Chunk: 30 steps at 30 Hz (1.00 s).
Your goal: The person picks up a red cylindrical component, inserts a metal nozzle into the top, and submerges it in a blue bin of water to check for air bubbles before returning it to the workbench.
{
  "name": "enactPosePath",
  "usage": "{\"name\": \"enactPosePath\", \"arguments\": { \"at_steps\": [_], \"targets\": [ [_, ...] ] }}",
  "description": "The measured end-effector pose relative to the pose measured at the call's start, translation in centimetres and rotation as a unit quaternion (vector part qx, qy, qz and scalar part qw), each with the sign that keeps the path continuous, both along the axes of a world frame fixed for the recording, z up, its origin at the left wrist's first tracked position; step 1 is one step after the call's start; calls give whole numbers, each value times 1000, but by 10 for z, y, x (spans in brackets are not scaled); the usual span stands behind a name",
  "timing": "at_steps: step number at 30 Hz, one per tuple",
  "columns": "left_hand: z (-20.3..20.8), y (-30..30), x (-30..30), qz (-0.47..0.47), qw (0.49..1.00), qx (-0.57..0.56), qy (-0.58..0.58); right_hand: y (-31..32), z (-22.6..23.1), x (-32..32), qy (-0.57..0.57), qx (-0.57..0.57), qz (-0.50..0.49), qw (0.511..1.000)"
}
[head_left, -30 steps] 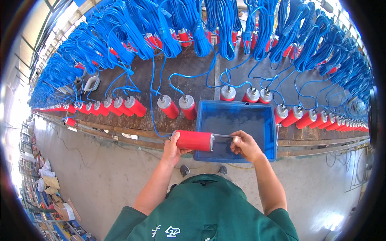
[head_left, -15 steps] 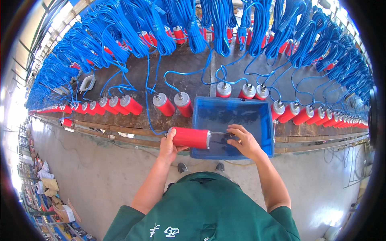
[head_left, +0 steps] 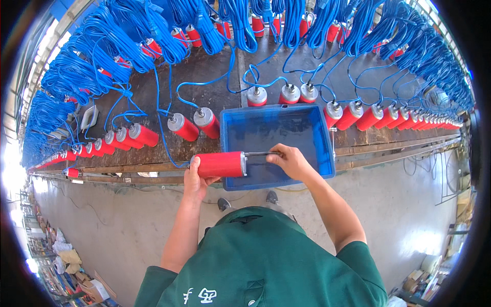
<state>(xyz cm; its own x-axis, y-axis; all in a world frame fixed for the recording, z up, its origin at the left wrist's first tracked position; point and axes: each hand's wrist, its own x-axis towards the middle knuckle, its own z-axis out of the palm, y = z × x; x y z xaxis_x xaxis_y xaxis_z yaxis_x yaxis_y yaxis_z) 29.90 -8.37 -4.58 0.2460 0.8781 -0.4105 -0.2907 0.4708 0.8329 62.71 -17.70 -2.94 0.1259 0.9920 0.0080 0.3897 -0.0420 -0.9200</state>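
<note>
A red cylinder [head_left: 220,165] with metal end caps lies level in my left hand [head_left: 196,180], whose fingers wrap its left end from below with the thumb at the top. A blue cable runs to that end. Out of the cylinder's right end sticks a thin dark rod [head_left: 257,153]. My right hand [head_left: 292,162] pinches the rod's far end between thumb and fingers; whether the rod is a shaft or a tool I cannot tell. Both hands are over the near part of a blue plastic tub [head_left: 327,166], which has a wet-looking dark bottom.
The tub sits at the front edge of a dark table [head_left: 189,94]. Similar red cylinders [head_left: 207,123] stand in rows to both sides. Coiled blue cables [head_left: 240,25] crowd the back, with loose strands reaching the cylinders. Past the edge lies a concrete floor [head_left: 128,215].
My right hand's fingers, spread beside the rod before, have closed on its end. The table, tub and cylinder appear shifted left and slightly up in the view.
</note>
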Motion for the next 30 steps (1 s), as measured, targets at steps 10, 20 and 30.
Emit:
{"name": "enactPosePath", "arguments": {
  "at_steps": [10,20,30],
  "targets": [
    [4,-2,3,-7,1000,9,15,-5,14,0,-153,57,-6,987],
    [4,0,7,-8,999,28,24,7,-2,16,-73,-63,44,994],
    [3,-7,13,25,998,38,41,-25,-2,128,-71,55,-316,945]
  ]
}}
